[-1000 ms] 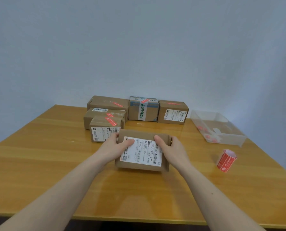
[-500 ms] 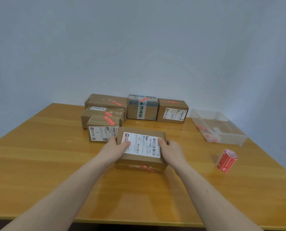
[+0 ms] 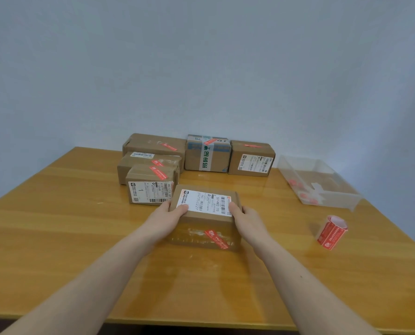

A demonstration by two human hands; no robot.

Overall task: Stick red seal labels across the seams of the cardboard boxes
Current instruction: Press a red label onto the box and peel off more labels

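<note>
Both hands, left hand (image 3: 164, 217) and right hand (image 3: 247, 220), grasp center box (image 3: 205, 216); five sealed boxes (image 3: 207, 153) behind, one label roll (image 3: 332, 232) right.

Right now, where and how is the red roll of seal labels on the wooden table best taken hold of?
Grip the red roll of seal labels around its curved sides, coming from above with the right hand: it stands on end, tilted slightly, with free table all round.
</note>
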